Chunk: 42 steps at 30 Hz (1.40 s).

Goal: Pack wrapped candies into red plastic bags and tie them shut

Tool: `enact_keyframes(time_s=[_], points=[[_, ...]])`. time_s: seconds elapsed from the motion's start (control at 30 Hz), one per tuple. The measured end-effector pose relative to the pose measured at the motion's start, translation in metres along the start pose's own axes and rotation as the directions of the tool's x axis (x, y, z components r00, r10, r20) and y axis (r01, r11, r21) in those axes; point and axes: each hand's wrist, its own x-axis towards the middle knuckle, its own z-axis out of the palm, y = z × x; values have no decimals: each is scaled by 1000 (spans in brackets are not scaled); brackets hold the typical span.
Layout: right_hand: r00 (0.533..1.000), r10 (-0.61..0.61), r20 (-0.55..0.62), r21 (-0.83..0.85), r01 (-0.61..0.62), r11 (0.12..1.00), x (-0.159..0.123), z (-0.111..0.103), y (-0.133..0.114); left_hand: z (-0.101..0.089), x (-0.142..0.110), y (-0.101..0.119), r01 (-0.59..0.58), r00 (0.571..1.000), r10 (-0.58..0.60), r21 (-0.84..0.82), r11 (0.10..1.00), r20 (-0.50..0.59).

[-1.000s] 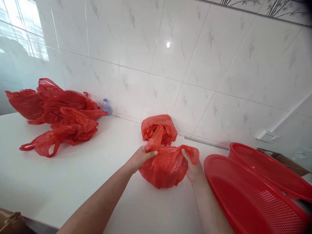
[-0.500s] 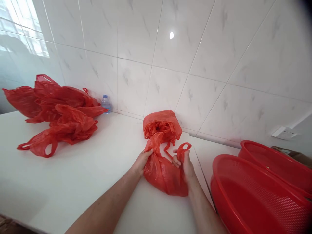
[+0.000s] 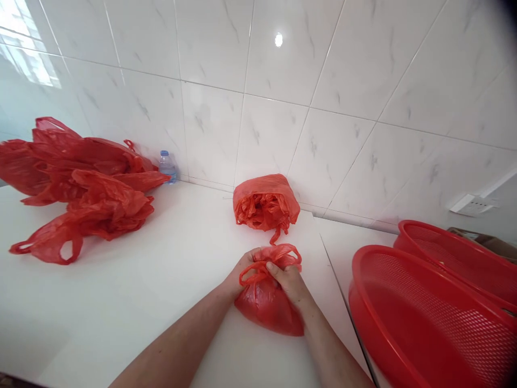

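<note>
A red plastic bag (image 3: 269, 312) rests on the white table, its lower part bulging and its top bunched up. My left hand (image 3: 243, 272) is closed around the left side of the bag's neck; the fingers are partly hidden behind the plastic. My right hand (image 3: 288, 283) grips the neck from the right, thumb across the front. Loop handles stick out on both sides between the hands. Just beyond, near the wall, sits a bundle of red plastic bags (image 3: 266, 199) with crumpled ends facing me.
To the left lies a heap of loose red plastic bags (image 3: 92, 183), with a small water bottle (image 3: 167, 168) behind it. At right stand red mesh baskets (image 3: 388, 302). A tiled wall (image 3: 210, 129) closes off the table's back, with a power socket (image 3: 472, 205) at right.
Both hands have come together at the bag's neck, gathering the top and handles. The bag has shifted slightly toward me, separating from the bundle. The view has turned slightly.
</note>
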Motion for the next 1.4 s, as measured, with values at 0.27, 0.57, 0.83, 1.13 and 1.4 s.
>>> enact_keyframes(time_s=[0.27, 0.57, 0.83, 1.13, 1.4], points=[[963, 72, -261, -39, -85, 996, 4, -9, 2, 5, -10, 3, -217, 969, 245, 414, 884, -16], [998, 1, 70, 135, -10, 991, -6, -8, -6, 7, -10, 7, -82, 993, 100, 237, 968, -63], [991, -7, 137, 329, -39, 943, -13, -4, -18, 2, -9, 6, 14, 978, 7, 96, 995, -210], [996, -60, -59, -1, 60, 998, 2, -14, 6, 6, -8, 10, -76, 981, 78, 20, 997, -179], [965, -132, -227, -247, 74, 966, 3, -10, 8, 21, -17, 14, -53, 994, 71, 204, 977, -79]])
